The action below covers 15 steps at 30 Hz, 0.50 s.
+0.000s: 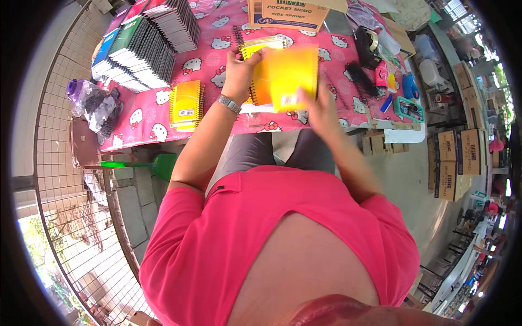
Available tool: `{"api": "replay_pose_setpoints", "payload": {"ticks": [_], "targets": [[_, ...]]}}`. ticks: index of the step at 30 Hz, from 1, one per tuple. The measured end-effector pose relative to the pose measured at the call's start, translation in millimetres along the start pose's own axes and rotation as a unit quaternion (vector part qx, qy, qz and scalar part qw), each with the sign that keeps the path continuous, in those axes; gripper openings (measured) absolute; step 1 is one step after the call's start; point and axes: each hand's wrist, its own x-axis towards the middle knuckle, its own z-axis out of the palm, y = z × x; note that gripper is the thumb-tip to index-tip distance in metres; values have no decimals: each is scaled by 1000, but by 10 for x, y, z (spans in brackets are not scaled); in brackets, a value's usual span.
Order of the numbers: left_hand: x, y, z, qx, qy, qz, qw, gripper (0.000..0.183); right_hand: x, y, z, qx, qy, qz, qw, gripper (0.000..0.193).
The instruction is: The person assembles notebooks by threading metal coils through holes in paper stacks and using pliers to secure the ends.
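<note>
A yellow spiral notebook (294, 73), blurred by motion, is in my right hand (322, 111), which grips its lower right edge. My left hand (240, 75), with a watch on the wrist, is closed on the coil-bound edge of another yellow notebook (261, 81). That one lies partly behind the raised notebook, over pale pages. A dark wire coil (237, 36) pokes up just beyond my left fingers. To the left of my left forearm rests a small stack of yellow spiral notebooks (186, 103).
Tall stacks of spiral notebooks (140, 54) fill the far left of the pink patterned tablecloth (191, 65). Beside them sits a plastic bag (98, 111). A cardboard box (288, 15) stands at the back. Dark coils (362, 80), a tape dispenser (367, 46) and a teal tray (408, 110) lie right.
</note>
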Motion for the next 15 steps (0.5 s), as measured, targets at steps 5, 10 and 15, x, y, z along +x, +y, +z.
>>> {"api": "replay_pose_setpoints", "payload": {"ticks": [5, 10, 15], "targets": [[19, 103, 202, -85, -38, -145, 985, 75, 734, 437, -243, -49, -66, 32, 996, 49], [-44, 232, 402, -24, -41, -35, 998, 65, 847, 176, -213, 136, -256, 143, 946, 77], [-29, 276, 209, 105, -170, 99, 975, 68, 912, 476, -274, 34, -319, 58, 945, 102]]}}
